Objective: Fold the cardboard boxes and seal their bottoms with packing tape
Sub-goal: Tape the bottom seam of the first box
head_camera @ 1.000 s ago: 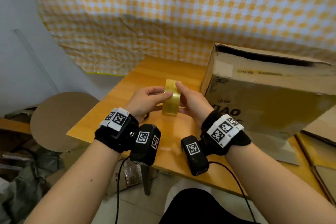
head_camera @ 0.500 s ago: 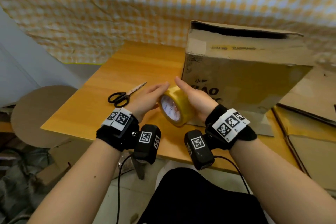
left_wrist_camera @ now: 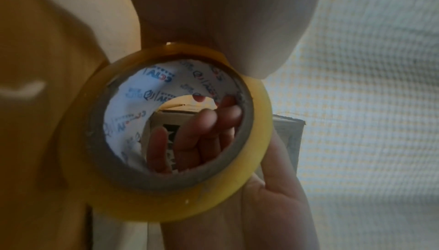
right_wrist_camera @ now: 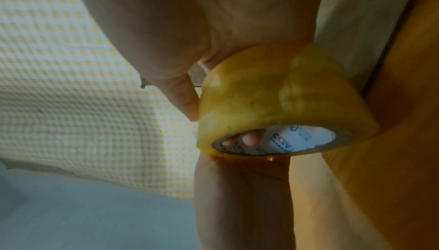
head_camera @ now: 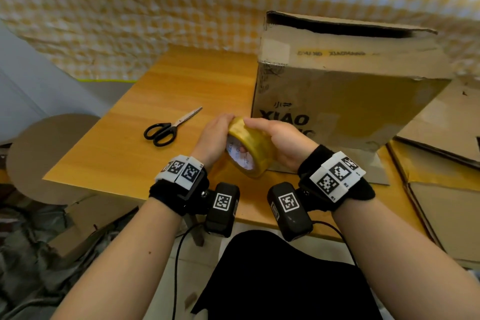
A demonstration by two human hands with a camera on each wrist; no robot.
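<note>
Both hands hold a roll of yellowish packing tape [head_camera: 255,149] just above the wooden table [head_camera: 135,143], close to the front left corner of the cardboard box [head_camera: 342,91]. My left hand [head_camera: 220,132] grips the roll's left side. My right hand [head_camera: 262,127] curls over its top and right side. The white printed core faces me, and fingertips show through it in the left wrist view, where the tape roll [left_wrist_camera: 251,179] fills the middle. The right wrist view shows the tape roll [right_wrist_camera: 273,92] from its side. The box stands upright with its top open.
Black-handled scissors [head_camera: 166,130] lie on the table left of my hands. Flattened cardboard [head_camera: 441,189] lies at the right, partly under the box. A round cardboard disc [head_camera: 49,153] and clutter sit below the table's left edge. A checked cloth hangs behind.
The roll has turned from edge-on to core facing me and has come lower and closer to the box. My view has dropped, bringing the scissors into sight.
</note>
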